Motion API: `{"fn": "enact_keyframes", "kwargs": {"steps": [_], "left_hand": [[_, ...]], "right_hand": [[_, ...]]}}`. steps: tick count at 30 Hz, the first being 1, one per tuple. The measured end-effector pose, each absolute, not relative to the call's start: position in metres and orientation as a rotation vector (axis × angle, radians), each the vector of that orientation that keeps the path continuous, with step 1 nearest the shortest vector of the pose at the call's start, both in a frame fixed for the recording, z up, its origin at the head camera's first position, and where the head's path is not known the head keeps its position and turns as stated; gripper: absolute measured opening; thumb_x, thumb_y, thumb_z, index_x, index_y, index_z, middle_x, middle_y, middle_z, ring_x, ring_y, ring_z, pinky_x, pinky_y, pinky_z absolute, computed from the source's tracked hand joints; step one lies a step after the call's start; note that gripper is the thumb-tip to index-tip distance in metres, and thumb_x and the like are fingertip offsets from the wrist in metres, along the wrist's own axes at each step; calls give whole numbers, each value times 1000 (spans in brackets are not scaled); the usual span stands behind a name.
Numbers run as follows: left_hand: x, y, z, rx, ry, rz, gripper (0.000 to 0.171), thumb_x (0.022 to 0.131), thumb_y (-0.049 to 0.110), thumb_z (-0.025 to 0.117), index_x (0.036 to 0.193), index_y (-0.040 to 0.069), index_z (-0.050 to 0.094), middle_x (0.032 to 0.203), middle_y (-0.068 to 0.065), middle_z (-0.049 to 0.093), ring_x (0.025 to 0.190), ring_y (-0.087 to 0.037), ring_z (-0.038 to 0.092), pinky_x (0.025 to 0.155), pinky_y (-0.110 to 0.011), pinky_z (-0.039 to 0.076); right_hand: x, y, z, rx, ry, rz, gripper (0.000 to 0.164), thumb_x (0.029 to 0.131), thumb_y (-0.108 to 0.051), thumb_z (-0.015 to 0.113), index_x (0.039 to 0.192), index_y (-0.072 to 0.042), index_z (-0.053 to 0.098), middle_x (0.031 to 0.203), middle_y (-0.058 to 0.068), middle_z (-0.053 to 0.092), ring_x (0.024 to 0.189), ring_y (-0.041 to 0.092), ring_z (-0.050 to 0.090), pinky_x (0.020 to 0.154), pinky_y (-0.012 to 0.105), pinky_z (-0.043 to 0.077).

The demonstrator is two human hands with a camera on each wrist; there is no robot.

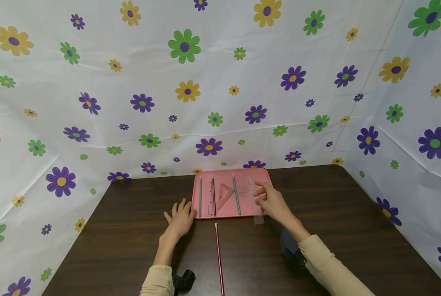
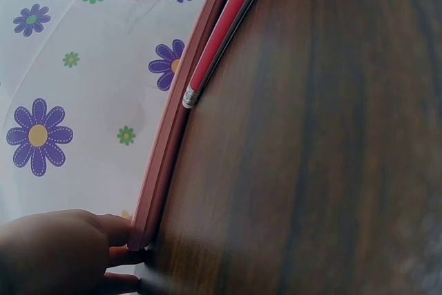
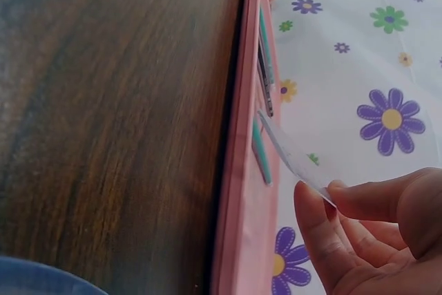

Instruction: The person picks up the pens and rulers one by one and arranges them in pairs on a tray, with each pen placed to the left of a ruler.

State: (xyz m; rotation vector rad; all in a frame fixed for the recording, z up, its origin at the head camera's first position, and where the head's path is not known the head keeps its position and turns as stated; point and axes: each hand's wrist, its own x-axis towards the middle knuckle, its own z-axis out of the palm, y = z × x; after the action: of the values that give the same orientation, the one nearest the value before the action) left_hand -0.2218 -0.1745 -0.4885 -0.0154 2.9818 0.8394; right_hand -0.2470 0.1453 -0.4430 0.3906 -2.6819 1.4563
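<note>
A pink tray (image 1: 244,214) lies at the far side of the table. My right hand (image 1: 273,201) pinches a clear ruler (image 1: 259,220) between thumb and fingers over the tray's right end; in the right wrist view the ruler (image 3: 293,160) slants above the tray. My left hand (image 1: 181,218), fingers spread, touches the tray's front left corner. Inside the tray are a green pencil (image 1: 200,197), a dark pencil (image 1: 213,197) beside a strip with dark marks, a triangular set square (image 1: 224,195) and another green pencil (image 1: 236,195). A red pencil (image 1: 219,255) lies before the tray.
The dark wooden table (image 1: 131,246) meets a flower-printed sheet (image 1: 220,61) behind the tray and at the sides. A dark rounded object (image 1: 290,246) is by my right forearm, and a black strapped piece (image 1: 184,280) by my left wrist.
</note>
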Motion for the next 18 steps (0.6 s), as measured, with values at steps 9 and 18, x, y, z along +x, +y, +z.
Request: {"fn": "enact_keyframes", "kwargs": {"steps": [9, 18], "left_hand": [[-221, -175, -487, -28, 2979, 838, 52, 106, 33, 41, 148, 3, 44, 162, -23, 26, 148, -52, 13, 107, -81, -3], [-221, -173, -485, -18, 2993, 814, 51, 107, 33, 40, 148, 3, 44, 161, -24, 27, 147, -53, 14, 107, -81, -1]], "right_hand": [[-262, 140, -450, 315, -2694, 1475, 57, 90, 4, 63, 144, 2, 46, 111, 23, 67, 69, 18, 63, 52, 23, 50], [-274, 136, -454, 324, -2673, 1421, 56, 89, 3, 65, 142, 4, 49, 110, 24, 69, 81, 23, 68, 56, 24, 53]]}}
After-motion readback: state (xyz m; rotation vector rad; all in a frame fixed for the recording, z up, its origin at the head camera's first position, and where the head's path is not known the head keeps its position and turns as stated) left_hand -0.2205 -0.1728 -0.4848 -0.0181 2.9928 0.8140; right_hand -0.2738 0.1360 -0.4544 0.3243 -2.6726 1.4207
